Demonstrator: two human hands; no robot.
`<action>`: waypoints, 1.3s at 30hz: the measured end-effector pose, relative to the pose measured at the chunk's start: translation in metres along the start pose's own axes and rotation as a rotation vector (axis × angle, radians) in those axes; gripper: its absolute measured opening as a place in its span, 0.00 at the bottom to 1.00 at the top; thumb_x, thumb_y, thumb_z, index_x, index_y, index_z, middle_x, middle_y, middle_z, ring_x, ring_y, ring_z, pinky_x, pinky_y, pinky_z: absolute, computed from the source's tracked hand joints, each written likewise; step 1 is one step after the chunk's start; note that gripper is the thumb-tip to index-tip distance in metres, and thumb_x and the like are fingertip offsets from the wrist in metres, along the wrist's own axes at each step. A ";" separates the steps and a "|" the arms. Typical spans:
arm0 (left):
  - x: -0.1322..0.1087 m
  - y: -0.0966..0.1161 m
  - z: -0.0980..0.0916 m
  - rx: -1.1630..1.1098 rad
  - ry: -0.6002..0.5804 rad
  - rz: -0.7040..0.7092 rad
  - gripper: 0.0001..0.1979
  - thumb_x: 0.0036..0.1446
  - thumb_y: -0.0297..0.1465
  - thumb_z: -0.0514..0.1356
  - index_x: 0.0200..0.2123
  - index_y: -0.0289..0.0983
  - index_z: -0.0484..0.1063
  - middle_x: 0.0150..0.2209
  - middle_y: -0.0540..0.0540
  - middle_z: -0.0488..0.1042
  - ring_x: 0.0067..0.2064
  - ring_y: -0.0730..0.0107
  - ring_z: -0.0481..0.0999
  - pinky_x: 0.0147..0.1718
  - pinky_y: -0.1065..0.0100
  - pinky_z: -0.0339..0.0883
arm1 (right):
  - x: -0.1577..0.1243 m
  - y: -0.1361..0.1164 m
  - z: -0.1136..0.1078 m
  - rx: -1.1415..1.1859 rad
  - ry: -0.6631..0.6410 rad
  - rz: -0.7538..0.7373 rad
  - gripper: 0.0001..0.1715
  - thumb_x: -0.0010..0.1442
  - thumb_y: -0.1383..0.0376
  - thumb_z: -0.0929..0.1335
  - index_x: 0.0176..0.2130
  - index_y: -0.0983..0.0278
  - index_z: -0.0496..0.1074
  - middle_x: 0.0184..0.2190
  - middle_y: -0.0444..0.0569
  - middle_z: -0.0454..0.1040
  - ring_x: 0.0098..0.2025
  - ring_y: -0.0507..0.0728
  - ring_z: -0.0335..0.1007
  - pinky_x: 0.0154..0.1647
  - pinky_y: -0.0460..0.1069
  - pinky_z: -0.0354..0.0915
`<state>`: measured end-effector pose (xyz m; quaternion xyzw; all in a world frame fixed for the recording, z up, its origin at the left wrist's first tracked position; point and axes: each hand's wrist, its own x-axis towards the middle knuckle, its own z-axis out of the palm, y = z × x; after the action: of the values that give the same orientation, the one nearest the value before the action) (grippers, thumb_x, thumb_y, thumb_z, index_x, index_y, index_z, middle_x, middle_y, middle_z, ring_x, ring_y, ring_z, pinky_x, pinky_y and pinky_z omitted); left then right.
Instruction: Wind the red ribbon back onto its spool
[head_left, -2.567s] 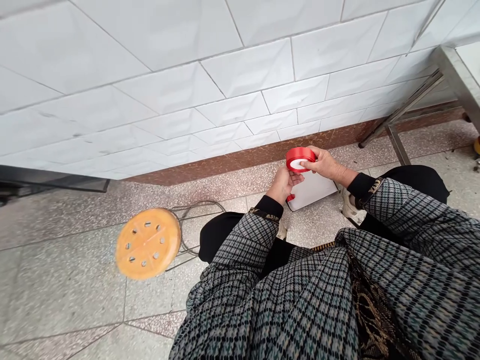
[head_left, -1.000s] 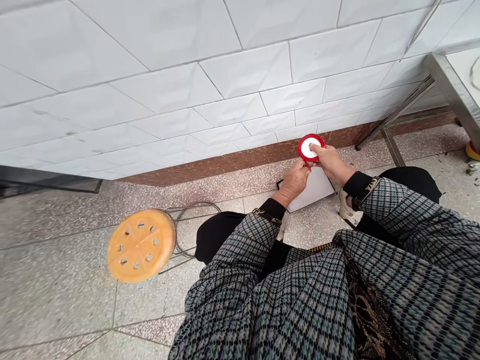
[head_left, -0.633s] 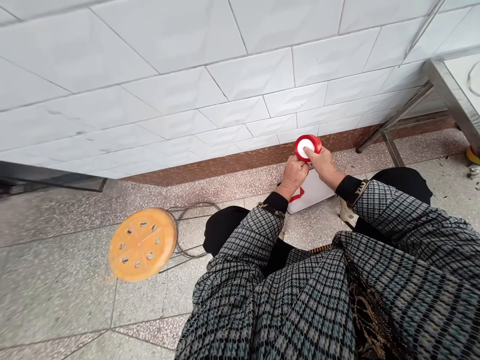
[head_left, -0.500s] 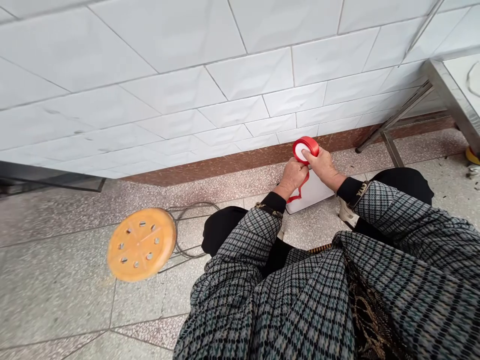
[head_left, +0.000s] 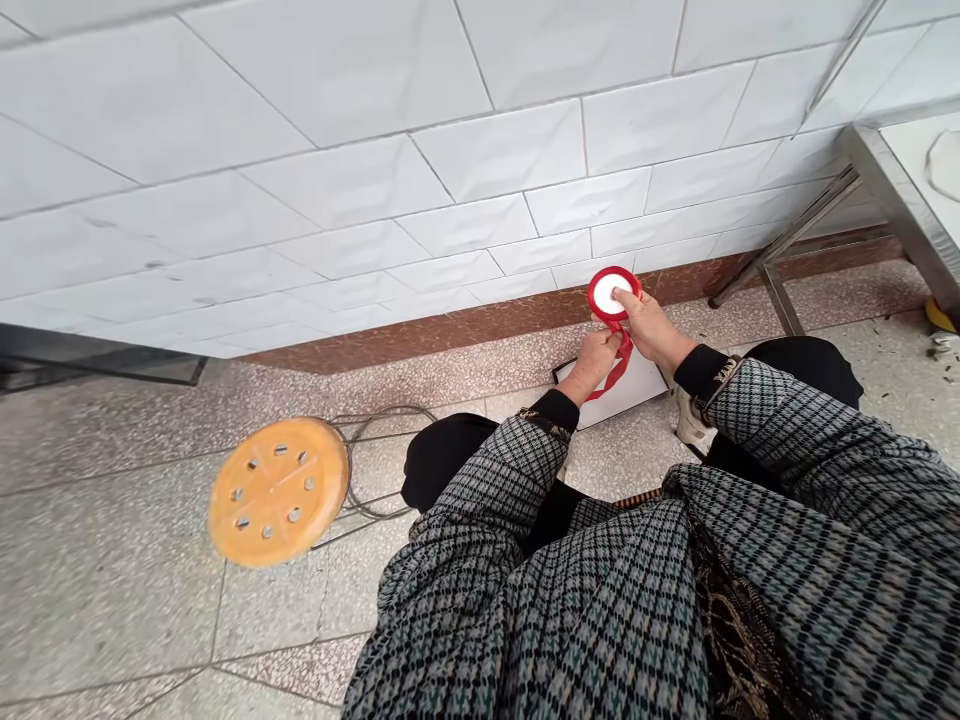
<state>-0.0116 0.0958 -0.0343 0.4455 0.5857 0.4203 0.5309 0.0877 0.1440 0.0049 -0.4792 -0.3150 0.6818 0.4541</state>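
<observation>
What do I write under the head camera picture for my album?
Right hand holds the roll; left hand pinches its red ribbon.

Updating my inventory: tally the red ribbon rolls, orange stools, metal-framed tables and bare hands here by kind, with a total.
Red ribbon roll: 1
Orange round stool: 1
Metal-framed table: 1
Left hand and right hand: 2
Total: 5

The hands (head_left: 595, 360) partly cover the white panel (head_left: 636, 388); the right edge crops the table (head_left: 900, 200).

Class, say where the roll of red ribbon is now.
In the head view, right of centre: the red ribbon roll is gripped by the right hand, just above the left hand in the picture.
</observation>
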 end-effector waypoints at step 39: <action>0.041 0.053 0.029 -0.365 0.352 0.102 0.16 0.63 0.26 0.61 0.53 0.37 0.77 0.43 0.42 0.83 0.43 0.65 0.81 0.47 0.63 0.74 | 0.017 -0.020 0.025 -0.010 0.297 -0.376 0.23 0.61 0.56 0.70 0.53 0.61 0.74 0.51 0.56 0.81 0.53 0.61 0.80 0.58 0.57 0.75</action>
<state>0.0196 0.1491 0.0040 0.2913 0.5602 0.6163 0.4706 0.0686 0.1670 0.0242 -0.5095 -0.3317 0.5057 0.6121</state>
